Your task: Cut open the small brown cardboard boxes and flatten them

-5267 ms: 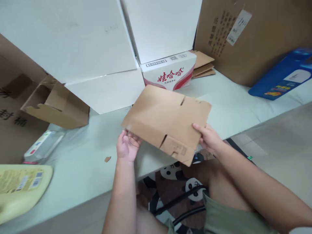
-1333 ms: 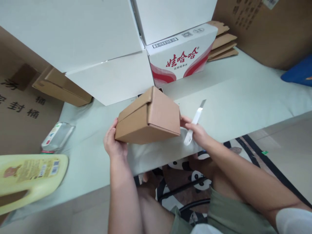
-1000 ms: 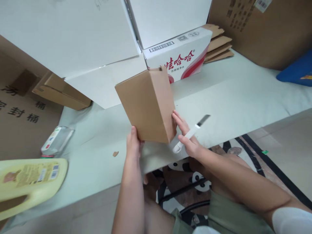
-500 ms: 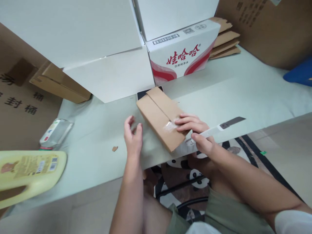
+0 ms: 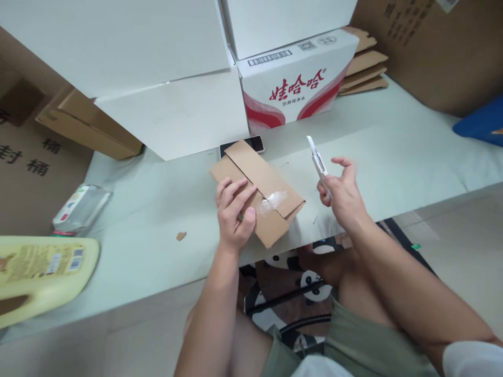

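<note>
A flat brown cardboard box (image 5: 271, 178) lies slantwise near the table's front edge, a strip of clear tape (image 5: 272, 202) across the seam of its flap. My left hand (image 5: 234, 212) grips the box by its left side, fingers over the top and thumb near the lower edge. To the right of the box, my right hand (image 5: 343, 191) holds a white utility knife (image 5: 319, 165) with its blade out, pointing up and away from me. The forefinger of that hand is raised off the handle. Nothing touches the blade.
Behind the box lies a phone-like device (image 5: 257, 143), partly covered. White boxes and a printed water carton (image 5: 294, 89) stand at the back, with folded cardboard (image 5: 363, 65) beside it. Leftward are a clear bottle (image 5: 84, 209), a yellow jug (image 5: 74, 283) and a cardboard scrap (image 5: 181, 236).
My left hand has moved from beside the box onto it and taken hold. My right hand has left the box and moved right, turning the knife so its blade points away from me.
</note>
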`<state>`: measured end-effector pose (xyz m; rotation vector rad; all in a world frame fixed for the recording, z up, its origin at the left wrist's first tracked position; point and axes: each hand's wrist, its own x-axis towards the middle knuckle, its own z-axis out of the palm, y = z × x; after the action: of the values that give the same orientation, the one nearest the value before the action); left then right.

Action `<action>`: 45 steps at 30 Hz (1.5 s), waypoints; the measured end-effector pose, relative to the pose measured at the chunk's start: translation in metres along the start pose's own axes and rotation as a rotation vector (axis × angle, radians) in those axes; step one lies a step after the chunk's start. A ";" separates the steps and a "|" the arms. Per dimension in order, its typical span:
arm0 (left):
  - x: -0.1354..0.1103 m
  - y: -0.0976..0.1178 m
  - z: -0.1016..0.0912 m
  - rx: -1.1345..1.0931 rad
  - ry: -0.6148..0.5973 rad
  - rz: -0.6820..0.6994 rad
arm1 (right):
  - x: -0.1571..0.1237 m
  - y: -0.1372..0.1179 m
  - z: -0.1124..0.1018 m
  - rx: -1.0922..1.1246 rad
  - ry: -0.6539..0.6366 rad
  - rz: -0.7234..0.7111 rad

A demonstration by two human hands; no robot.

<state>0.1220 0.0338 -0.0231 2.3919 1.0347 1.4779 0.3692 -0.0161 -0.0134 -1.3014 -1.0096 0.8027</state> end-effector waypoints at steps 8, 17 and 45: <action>0.001 0.009 0.011 0.047 0.020 -0.038 | -0.029 -0.035 -0.006 0.173 -0.241 -0.240; 0.003 0.009 0.012 0.031 0.011 -0.038 | -0.050 -0.040 0.013 -0.281 -0.106 -0.639; -0.001 0.010 0.008 -0.029 -0.021 -0.083 | -0.059 -0.063 0.004 -0.509 -0.225 -0.809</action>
<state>0.1333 0.0275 -0.0233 2.3099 1.0865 1.4269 0.3388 -0.0759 0.0405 -1.0665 -1.8364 0.0583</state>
